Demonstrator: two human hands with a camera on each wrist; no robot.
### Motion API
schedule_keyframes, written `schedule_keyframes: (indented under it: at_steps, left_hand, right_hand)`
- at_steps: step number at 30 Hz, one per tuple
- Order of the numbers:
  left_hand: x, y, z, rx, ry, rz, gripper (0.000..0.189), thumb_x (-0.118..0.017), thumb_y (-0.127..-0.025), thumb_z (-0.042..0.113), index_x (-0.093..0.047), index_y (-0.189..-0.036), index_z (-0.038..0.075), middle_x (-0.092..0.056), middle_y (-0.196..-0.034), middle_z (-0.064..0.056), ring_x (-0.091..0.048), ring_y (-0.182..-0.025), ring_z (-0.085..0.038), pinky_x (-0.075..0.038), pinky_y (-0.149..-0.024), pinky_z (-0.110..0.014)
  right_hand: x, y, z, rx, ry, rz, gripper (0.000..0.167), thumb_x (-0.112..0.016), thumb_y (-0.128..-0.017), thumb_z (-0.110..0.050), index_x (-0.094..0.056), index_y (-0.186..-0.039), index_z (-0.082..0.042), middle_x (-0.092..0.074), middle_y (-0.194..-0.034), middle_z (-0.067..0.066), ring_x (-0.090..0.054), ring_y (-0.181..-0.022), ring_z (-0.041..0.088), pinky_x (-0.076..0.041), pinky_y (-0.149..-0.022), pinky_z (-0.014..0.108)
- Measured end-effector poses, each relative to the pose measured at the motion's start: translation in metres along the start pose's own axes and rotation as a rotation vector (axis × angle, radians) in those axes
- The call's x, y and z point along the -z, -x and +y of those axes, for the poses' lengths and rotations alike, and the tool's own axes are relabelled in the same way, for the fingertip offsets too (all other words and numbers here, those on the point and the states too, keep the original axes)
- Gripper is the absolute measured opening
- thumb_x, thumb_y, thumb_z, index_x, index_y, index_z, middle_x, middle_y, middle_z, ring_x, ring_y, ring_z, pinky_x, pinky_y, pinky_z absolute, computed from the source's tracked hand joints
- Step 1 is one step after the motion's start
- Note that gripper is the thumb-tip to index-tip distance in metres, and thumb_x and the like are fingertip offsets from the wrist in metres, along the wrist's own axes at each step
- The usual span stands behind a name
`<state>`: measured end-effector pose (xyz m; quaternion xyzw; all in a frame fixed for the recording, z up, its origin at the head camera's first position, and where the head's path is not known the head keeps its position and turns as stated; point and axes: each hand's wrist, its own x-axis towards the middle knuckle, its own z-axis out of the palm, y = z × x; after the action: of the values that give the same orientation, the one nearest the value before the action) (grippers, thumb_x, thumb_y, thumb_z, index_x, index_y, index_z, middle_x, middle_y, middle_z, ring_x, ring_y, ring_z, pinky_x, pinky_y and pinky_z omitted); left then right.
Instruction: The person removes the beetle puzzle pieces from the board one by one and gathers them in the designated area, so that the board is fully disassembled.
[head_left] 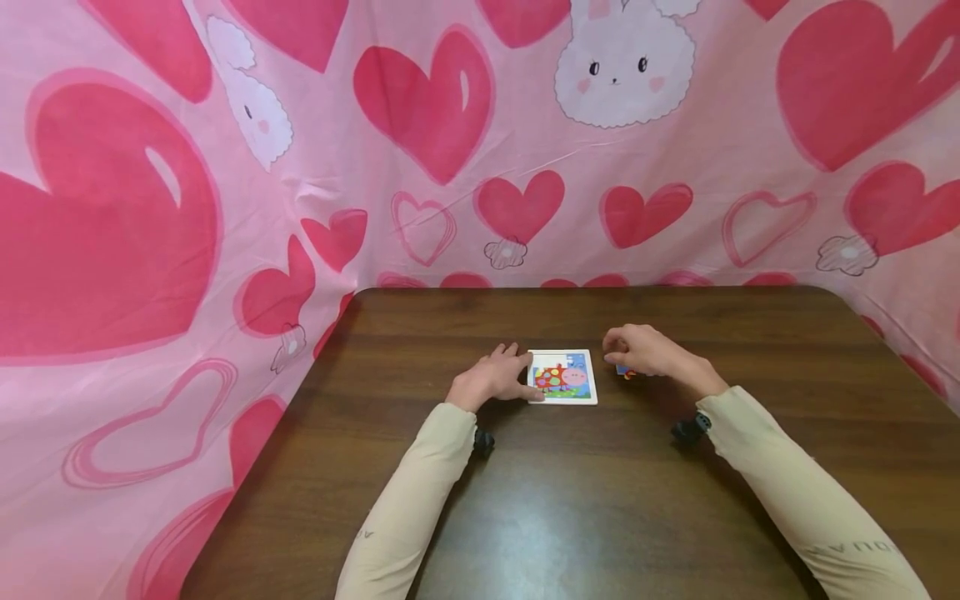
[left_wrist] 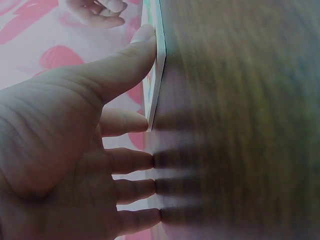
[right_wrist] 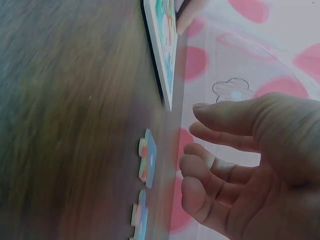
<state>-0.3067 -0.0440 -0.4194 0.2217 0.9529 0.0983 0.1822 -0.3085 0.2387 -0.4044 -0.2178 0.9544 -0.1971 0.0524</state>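
A small jigsaw puzzle in a white frame [head_left: 562,403] lies flat on the table. Its picture shows a red, spotted ladybug-like figure with a pink face, with a white bare patch at the upper left. My left hand [head_left: 491,377] steadies the frame's left side, thumb on its near corner and index fingertip at its edge; the other fingertips rest on the table. To the right of the frame, my right hand [head_left: 643,350] hovers over loose puzzle pieces [head_left: 624,372], partly hidden beneath it. In the right wrist view its fingers curl loosely with nothing between them, apart from a blue-topped piece [right_wrist: 148,159].
Another loose piece [right_wrist: 140,215] lies beside the first in the right wrist view. The brown wooden table [head_left: 555,500] extends around both hands. A pink cloth [head_left: 525,108] with hearts and rabbits hangs behind and to the sides. Dark cameras [head_left: 692,428] are strapped to both wrists.
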Motion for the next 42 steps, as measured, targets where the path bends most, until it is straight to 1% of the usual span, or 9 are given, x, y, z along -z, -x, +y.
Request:
schedule_keyframes:
  at_steps: [3, 7, 14, 18, 21, 27, 35, 42]
  left_hand:
    - [0.0, 0.0, 0.0, -0.004, 0.006, 0.003, 0.084, -0.066, -0.085, 0.058, -0.033, -0.154, 0.023, -0.022, -0.164, -0.01, -0.014, -0.153, -0.032, -0.019, -0.123, -0.051]
    - [0.0, 0.001, 0.0, -0.008, 0.003, 0.006, 0.084, -0.067, -0.085, 0.057, -0.034, -0.154, 0.022, -0.022, -0.164, -0.011, -0.014, -0.153, -0.032, -0.019, -0.122, -0.051]
    - [-0.001, 0.001, 0.0, 0.006, -0.003, 0.0, 0.084, -0.067, -0.085, 0.058, -0.034, -0.154, 0.023, -0.022, -0.164, -0.01, -0.014, -0.153, -0.032, -0.02, -0.122, -0.051]
    - [-0.001, 0.001, 0.0, 0.011, 0.003, -0.003, 0.084, -0.067, -0.085, 0.058, -0.034, -0.154, 0.024, -0.022, -0.164, -0.01, -0.014, -0.153, -0.031, -0.019, -0.123, -0.051]
    - [0.0, 0.002, 0.0, 0.012, 0.007, -0.002, 0.084, -0.067, -0.085, 0.058, -0.034, -0.154, 0.024, -0.022, -0.164, -0.009, -0.014, -0.153, -0.031, -0.019, -0.123, -0.051]
    - [0.001, 0.002, 0.001, 0.0, -0.008, -0.001, 0.084, -0.066, -0.085, 0.059, -0.034, -0.154, 0.023, -0.022, -0.164, -0.01, -0.014, -0.153, -0.031, -0.019, -0.123, -0.05]
    - [0.001, 0.002, 0.0, -0.007, -0.009, 0.002, 0.084, -0.065, -0.086, 0.059, -0.034, -0.154, 0.022, -0.022, -0.164, -0.011, -0.014, -0.153, -0.032, -0.019, -0.122, -0.051]
    - [0.0, 0.001, 0.0, 0.003, 0.007, -0.003, 0.084, -0.066, -0.085, 0.059, -0.034, -0.154, 0.024, -0.021, -0.164, -0.01, -0.013, -0.153, -0.031, -0.018, -0.123, -0.051]
  right_hand:
    - [-0.003, -0.005, -0.002, 0.003, -0.013, -0.008, 0.017, -0.07, -0.09, -0.017, -0.069, -0.103, -0.006, -0.067, -0.082, 0.005, -0.055, -0.069, 0.017, -0.05, -0.063, 0.031]
    - [-0.007, -0.009, -0.007, 0.017, -0.013, -0.014, 0.019, -0.07, -0.09, -0.016, -0.069, -0.105, -0.005, -0.067, -0.079, 0.003, -0.054, -0.062, 0.013, -0.047, -0.061, 0.028]
    - [-0.013, -0.013, -0.016, -0.001, -0.077, -0.082, 0.026, -0.069, -0.091, -0.016, -0.067, -0.113, -0.002, -0.066, -0.084, 0.008, -0.05, -0.047, 0.013, -0.046, -0.045, 0.027]
    - [-0.014, -0.015, -0.02, 0.017, -0.065, -0.097, 0.027, -0.068, -0.091, -0.014, -0.066, -0.115, -0.001, -0.066, -0.087, 0.01, -0.051, -0.053, 0.013, -0.045, -0.048, 0.027]
    - [-0.014, -0.017, -0.022, 0.021, -0.056, -0.108, 0.028, -0.068, -0.091, -0.013, -0.066, -0.116, -0.001, -0.065, -0.087, 0.01, -0.051, -0.058, 0.014, -0.045, -0.051, 0.027]
    - [-0.017, -0.022, -0.022, 0.02, -0.027, -0.125, 0.031, -0.069, -0.091, -0.016, -0.066, -0.118, -0.002, -0.06, -0.08, 0.007, -0.05, -0.061, 0.015, -0.042, -0.053, 0.026]
    - [-0.018, -0.025, -0.023, 0.03, -0.002, -0.132, 0.034, -0.07, -0.09, -0.017, -0.067, -0.119, -0.001, -0.06, -0.078, 0.006, -0.051, -0.065, 0.015, -0.041, -0.057, 0.026]
    - [-0.02, -0.027, -0.025, -0.007, -0.001, -0.157, 0.036, -0.072, -0.089, -0.02, -0.066, -0.12, -0.002, -0.063, -0.087, 0.008, -0.054, -0.073, 0.018, -0.044, -0.06, 0.026]
